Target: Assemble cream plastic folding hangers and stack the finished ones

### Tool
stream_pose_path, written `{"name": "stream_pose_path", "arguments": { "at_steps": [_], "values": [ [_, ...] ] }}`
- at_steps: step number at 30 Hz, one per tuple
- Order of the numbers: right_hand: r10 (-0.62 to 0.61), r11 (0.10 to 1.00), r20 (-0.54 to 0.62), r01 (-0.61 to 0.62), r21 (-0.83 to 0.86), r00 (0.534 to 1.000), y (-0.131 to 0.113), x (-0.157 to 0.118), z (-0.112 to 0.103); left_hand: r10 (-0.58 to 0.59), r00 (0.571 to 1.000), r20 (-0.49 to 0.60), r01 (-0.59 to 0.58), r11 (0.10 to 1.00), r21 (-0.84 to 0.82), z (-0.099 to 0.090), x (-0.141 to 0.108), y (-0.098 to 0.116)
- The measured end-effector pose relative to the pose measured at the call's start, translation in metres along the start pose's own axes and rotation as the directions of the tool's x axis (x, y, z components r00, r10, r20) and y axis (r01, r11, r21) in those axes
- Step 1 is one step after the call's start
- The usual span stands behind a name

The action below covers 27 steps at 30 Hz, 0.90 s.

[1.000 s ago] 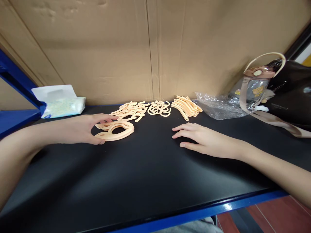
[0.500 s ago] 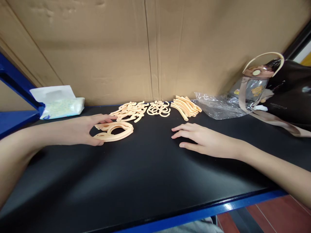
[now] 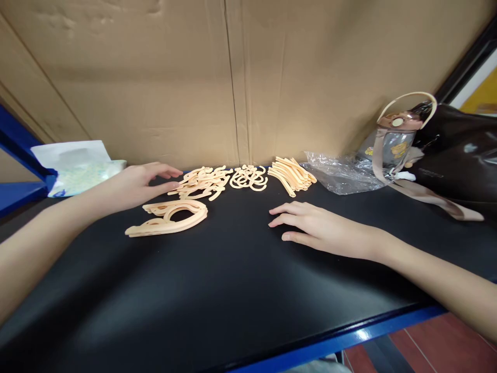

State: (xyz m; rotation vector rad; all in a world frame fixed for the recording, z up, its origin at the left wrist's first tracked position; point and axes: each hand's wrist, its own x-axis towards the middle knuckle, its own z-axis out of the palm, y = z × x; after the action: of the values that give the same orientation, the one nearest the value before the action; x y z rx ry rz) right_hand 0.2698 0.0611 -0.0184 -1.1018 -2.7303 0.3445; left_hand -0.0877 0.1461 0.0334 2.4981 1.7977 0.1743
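My left hand point(image 3: 145, 184) is open over the left end of a loose pile of short, bent peach plastic pieces point(image 3: 204, 181); its thumb and fingers are apart, and whether the tips touch the pile I cannot tell. Just nearer to me lie a few stacked folded peach plastic parts point(image 3: 186, 223) with a round opening, like folding hanger bodies. My right hand point(image 3: 316, 228) hovers or rests palm down at the right, holding nothing, its fingers spread loosely. Beyond it are small curved hook-like pieces point(image 3: 248, 178) and a bundle of straighter peach strips point(image 3: 293, 175).
On the black tabletop point(image 3: 217, 295), a tissue pack point(image 3: 83, 168) stands at the far left. Clear plastic wrap point(image 3: 341, 176), a strapped bottle point(image 3: 399, 137) and a dark bag point(image 3: 458, 155) occupy the right. A cardboard wall point(image 3: 174, 77) closes off the back.
My left hand has let go of the folded parts and moved away from me to the loose pile. My right hand holds much the same pose; the view has shifted slightly.
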Motion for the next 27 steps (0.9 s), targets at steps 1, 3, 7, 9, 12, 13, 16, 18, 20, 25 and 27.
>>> {"name": "stream_pose_path", "arguments": {
  "at_steps": [1, 3, 7, 9, 12, 13, 16, 18, 20, 25, 27],
  "values": [
    [0.002, 1.000, -0.001, -0.002, -0.008, 1.000, 0.000, 0.000, 0.000, 0.018, 1.000, 0.014, -0.018, 0.999, 0.044, 0.002, 0.006, 0.001],
    [0.002, 1.000, -0.004, -0.002, -0.027, 1.000, -0.001, -0.001, 0.000, 0.035, 0.997, 0.069, -0.042, 0.993, 0.106, 0.004, 0.014, 0.001],
    [-0.005, 0.999, -0.007, 0.005, -0.037, 1.000, 0.000, -0.002, 0.000, 0.021, 0.992, 0.125, -0.036, 0.992, 0.121, 0.006, 0.014, -0.008],
    [-0.011, 1.000, -0.012, 0.010, -0.027, 1.000, 0.001, -0.003, 0.001, 0.014, 0.992, 0.127, -0.029, 0.993, 0.113, 0.007, 0.010, -0.017],
    [-0.018, 1.000, -0.018, 0.017, -0.025, 1.000, 0.002, -0.004, 0.003, -0.020, 0.993, 0.119, 0.009, 0.996, 0.090, 0.014, 0.009, -0.033],
    [-0.018, 0.999, -0.018, 0.018, -0.032, 1.000, 0.002, -0.004, 0.003, -0.033, 0.993, 0.112, 0.024, 0.996, 0.081, 0.016, 0.009, -0.038],
    [-0.017, 0.999, -0.011, 0.016, -0.049, 1.000, 0.003, -0.003, 0.003, -0.030, 0.996, 0.079, 0.026, 0.998, 0.048, 0.023, 0.014, -0.046],
    [-0.019, 0.999, -0.004, 0.018, -0.050, 1.000, 0.002, -0.002, 0.003, -0.005, 0.998, 0.057, 0.004, 1.000, 0.025, 0.025, 0.015, -0.046],
    [-0.021, 0.999, -0.001, 0.021, -0.050, 1.000, 0.001, -0.002, 0.002, 0.013, 0.999, 0.029, -0.014, 1.000, 0.023, 0.025, 0.015, -0.044],
    [-0.021, 0.999, -0.006, 0.021, -0.042, 1.000, 0.000, -0.003, 0.001, 0.038, 0.996, -0.076, -0.030, 0.994, 0.101, 0.026, 0.010, -0.035],
    [-0.023, 0.999, -0.011, 0.023, -0.032, 1.000, 0.000, -0.003, 0.001, 0.052, 0.993, -0.109, -0.036, 0.989, 0.142, 0.026, 0.009, -0.031]
  ]
}}
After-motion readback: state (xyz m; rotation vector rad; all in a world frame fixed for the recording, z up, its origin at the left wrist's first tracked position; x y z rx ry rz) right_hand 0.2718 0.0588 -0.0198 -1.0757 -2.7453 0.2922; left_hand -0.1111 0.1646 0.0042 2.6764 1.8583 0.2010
